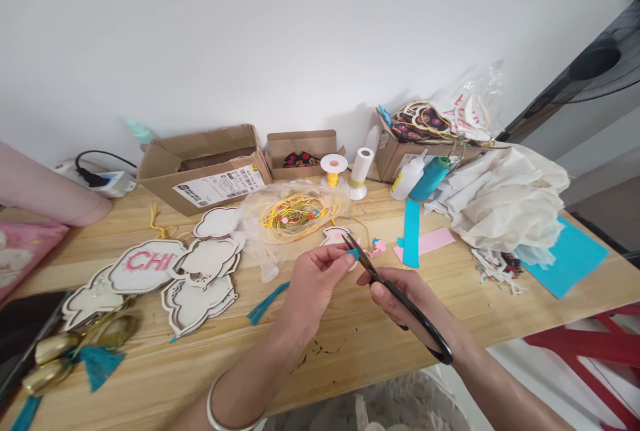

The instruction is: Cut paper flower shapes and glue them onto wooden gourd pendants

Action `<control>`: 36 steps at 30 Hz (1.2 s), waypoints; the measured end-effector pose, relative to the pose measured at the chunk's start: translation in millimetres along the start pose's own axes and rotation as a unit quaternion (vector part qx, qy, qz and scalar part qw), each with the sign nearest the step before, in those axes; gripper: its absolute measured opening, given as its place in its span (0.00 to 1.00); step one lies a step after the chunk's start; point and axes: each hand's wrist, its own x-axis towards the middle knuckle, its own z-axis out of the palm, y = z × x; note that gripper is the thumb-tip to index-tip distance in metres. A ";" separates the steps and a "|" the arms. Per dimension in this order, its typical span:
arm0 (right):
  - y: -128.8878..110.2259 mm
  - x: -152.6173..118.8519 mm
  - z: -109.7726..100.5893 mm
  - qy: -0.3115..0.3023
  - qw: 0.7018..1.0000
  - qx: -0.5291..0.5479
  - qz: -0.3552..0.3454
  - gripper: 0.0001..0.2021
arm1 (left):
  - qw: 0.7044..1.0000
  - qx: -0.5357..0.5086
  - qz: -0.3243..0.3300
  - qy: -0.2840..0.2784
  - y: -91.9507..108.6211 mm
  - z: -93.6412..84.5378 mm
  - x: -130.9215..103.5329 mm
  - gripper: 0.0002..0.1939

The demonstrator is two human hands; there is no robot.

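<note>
Now your left hand (311,284) pinches the small blue piece (353,254), and your right hand (417,289) holds scissors (374,271), slanting forward-left beside it.

Blue piece (353,254): was partly hidden in the left hand (320,279)
Shipping label (220,186): carried small print too tiny to read
Black fan (596,61): was cut off by the right edge
Red frame (590,344): ran past the right edge
</note>
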 end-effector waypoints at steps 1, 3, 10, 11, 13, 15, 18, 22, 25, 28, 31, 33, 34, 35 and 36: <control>0.1 0.1 -0.9 -0.004 1.000 0.001 -0.002 0.23 | 1.000 0.002 -0.003 -0.002 0.8 0.1 -0.1 0.06; -0.6 0.0 -2.9 -0.013 1.000 0.001 -0.005 0.23 | 1.000 0.008 -0.005 -0.008 1.9 0.2 -0.4 0.06; -1.8 -0.1 -7.9 -0.010 1.000 -0.027 -0.005 0.24 | 0.999 0.013 0.011 -0.040 -0.8 -1.5 0.0 0.06; -0.6 0.2 -8.2 -0.008 1.000 -0.028 -0.005 0.24 | 0.999 0.013 0.010 -0.040 -0.9 -1.6 0.2 0.06; 2.4 1.1 -8.9 -0.008 1.000 -0.030 -0.003 0.24 | 0.999 0.013 0.007 -0.039 -0.4 -1.5 0.4 0.06; 5.4 1.9 -9.9 -0.009 0.999 -0.033 -0.001 0.24 | 0.999 0.011 0.005 -0.040 0.6 -1.2 0.5 0.06; 8.4 2.6 -12.0 -0.013 0.999 -0.039 0.002 0.23 | 0.999 0.013 0.000 -0.043 2.0 -1.3 0.6 0.06; 7.5 2.4 -13.7 -0.021 0.999 -0.033 0.000 0.22 | 0.999 0.028 -0.005 -0.040 2.5 -2.2 1.2 0.06; 5.1 2.3 -13.6 -0.020 0.999 -0.030 0.000 0.23 | 0.999 0.028 -0.008 -0.042 3.2 -2.7 1.5 0.07; 4.4 2.5 -13.7 -0.019 0.999 -0.033 0.000 0.25 | 0.999 0.030 -0.016 -0.041 4.7 -2.7 1.6 0.06; 5.9 2.3 -15.0 -0.026 0.999 -0.033 -0.001 0.24 | 0.998 0.042 -0.025 -0.040 5.6 -3.3 1.5 0.06; 7.0 1.8 -16.5 -0.032 0.999 -0.032 -0.001 0.24 | 0.998 0.047 -0.030 -0.043 5.6 -4.0 1.4 0.06; 7.3 1.6 -17.5 -0.036 0.999 -0.033 0.000 0.23 | 0.997 0.048 -0.032 -0.046 5.6 -4.4 1.4 0.05; 7.4 1.4 -18.5 -0.039 0.999 -0.034 0.000 0.23 | 0.997 0.048 -0.033 -0.050 5.8 -4.7 1.3 0.05; 7.3 1.2 -19.6 -0.042 0.999 -0.035 0.000 0.23 | 0.997 0.047 -0.034 -0.055 6.1 -4.8 1.4 0.05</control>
